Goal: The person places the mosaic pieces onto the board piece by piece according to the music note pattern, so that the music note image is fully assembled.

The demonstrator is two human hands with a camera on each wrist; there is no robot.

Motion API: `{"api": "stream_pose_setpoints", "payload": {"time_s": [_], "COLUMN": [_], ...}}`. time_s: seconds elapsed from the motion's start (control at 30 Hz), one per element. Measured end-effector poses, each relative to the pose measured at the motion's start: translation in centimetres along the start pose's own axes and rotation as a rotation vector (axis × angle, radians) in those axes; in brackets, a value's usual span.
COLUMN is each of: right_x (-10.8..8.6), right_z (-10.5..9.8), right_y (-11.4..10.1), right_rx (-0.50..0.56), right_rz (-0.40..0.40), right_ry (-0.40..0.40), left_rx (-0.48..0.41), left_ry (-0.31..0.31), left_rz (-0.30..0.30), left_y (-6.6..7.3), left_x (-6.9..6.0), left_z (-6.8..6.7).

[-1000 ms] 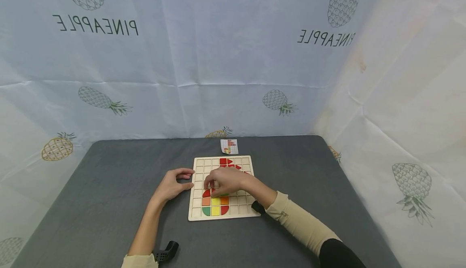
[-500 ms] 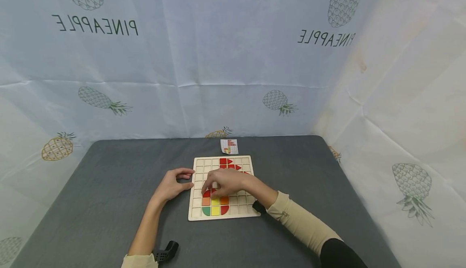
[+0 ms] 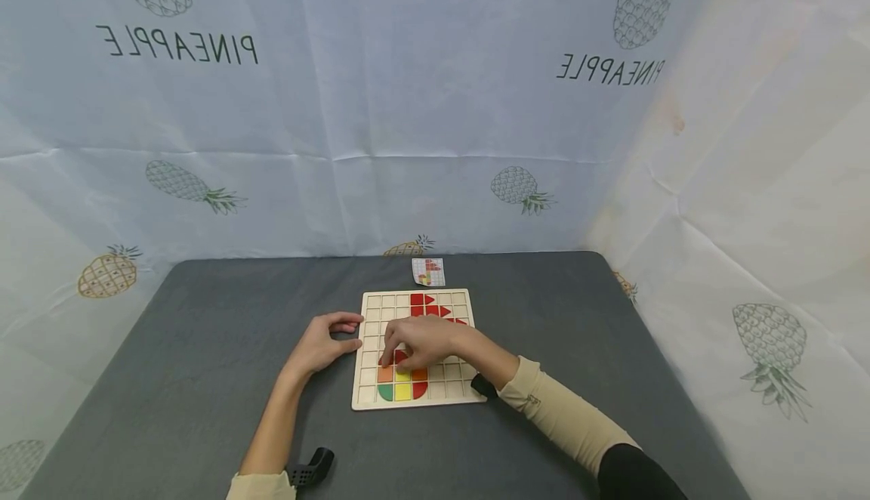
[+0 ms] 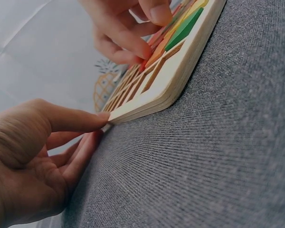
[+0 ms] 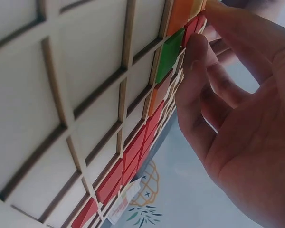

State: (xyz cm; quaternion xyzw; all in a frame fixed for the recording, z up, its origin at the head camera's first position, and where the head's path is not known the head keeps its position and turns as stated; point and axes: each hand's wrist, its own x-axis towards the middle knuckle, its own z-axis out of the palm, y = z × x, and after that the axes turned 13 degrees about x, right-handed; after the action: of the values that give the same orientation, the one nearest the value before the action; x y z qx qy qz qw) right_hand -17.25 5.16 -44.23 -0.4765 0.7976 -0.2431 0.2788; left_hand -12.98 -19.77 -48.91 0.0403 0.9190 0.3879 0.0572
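Observation:
A pale wooden grid board point(image 3: 451, 390) lies on the grey table, with coloured pieces set in its squares. Thumb and a fingertip of my left hand point(image 3: 322, 347) touch its left edge; the other fingers are loosely bent. Over the lower middle of the board, my right hand point(image 3: 424, 337) reaches down with thumb and fingertips apart, touching around red pieces point(image 5: 192, 31). Below them lie an orange square point(image 3: 385, 375), a green rounded piece point(image 3: 385, 392), a yellow square point(image 3: 403, 392) and a red rounded piece point(image 3: 419, 390). My right hand hides part of the grid.
A small printed card point(image 3: 428, 272) lies behind the board, showing a coloured grid pattern. More red pieces point(image 3: 418, 300) sit in the board's top rows. A black wrist mount point(image 3: 313, 470) is on my left arm. Pineapple-printed cloth point(image 3: 435, 107) hangs behind the table.
My right hand's fingertips have shifted slightly over the red pieces, and the index finger now covers the left one. The left hand and the board stay in place.

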Motion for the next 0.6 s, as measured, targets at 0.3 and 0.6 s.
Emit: {"api": "stream_pose_setpoints", "payload": {"time_s": [0.3, 0.6], "right_x": [0.00, -0.16], "right_z": [-0.26, -0.40], "right_y": [0.22, 0.15], "right_rx": [0.030, 0.064], "right_rz": [0.005, -0.008], "right_ry": [-0.015, -0.058], "left_rx": [-0.004, -0.006], "left_ry": [0.004, 0.002], "left_rz": [-0.007, -0.015], "left_y": [0.02, -0.05], "left_x": [-0.11, -0.13], "left_z": [-0.10, -0.03]}}
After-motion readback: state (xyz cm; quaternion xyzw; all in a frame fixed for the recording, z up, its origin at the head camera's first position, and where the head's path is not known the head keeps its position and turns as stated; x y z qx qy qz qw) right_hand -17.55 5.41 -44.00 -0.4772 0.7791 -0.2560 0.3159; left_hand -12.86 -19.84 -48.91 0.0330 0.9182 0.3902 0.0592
